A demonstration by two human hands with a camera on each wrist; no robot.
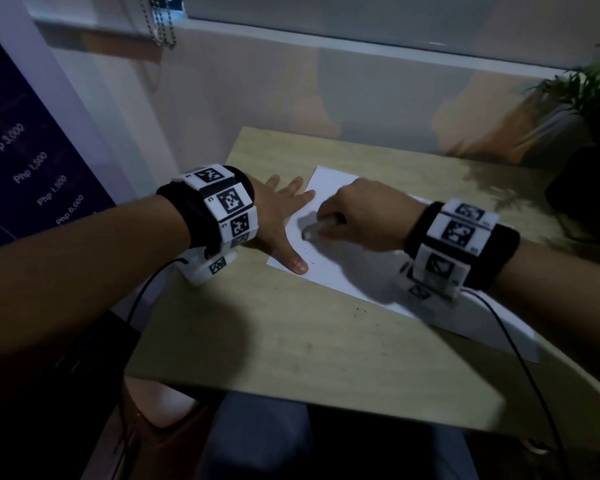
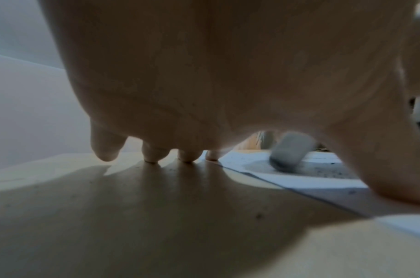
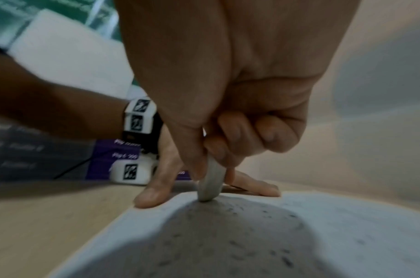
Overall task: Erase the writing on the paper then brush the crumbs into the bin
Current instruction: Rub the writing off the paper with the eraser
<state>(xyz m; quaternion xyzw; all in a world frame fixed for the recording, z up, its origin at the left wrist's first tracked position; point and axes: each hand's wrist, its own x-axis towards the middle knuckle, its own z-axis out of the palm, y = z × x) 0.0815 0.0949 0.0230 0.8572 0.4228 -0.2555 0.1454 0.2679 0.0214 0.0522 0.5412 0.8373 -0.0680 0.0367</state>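
A white sheet of paper [image 1: 340,271] lies slanted on the light wooden desk [image 1: 291,344]. My right hand [image 1: 357,216] pinches a white eraser [image 1: 310,232] between thumb and fingers, its tip pressed on the paper [image 3: 323,235]. The eraser [image 3: 211,182] looks blurred in the wrist views, also in the left wrist view [image 2: 288,154]. Dark eraser crumbs [image 3: 259,246] are scattered over the sheet near it. My left hand [image 1: 281,216] lies flat with spread fingers, thumb [image 1: 297,263] and fingertips [image 2: 212,156] pressing the paper's left edge [image 2: 287,180]. No bin is in view.
A potted plant [image 1: 589,88] and a dark object [image 1: 582,188] stand at the desk's right rear. A wall and window sill run behind the desk. A purple price poster [image 1: 25,168] hangs at the left. Cables trail from both wrist bands.
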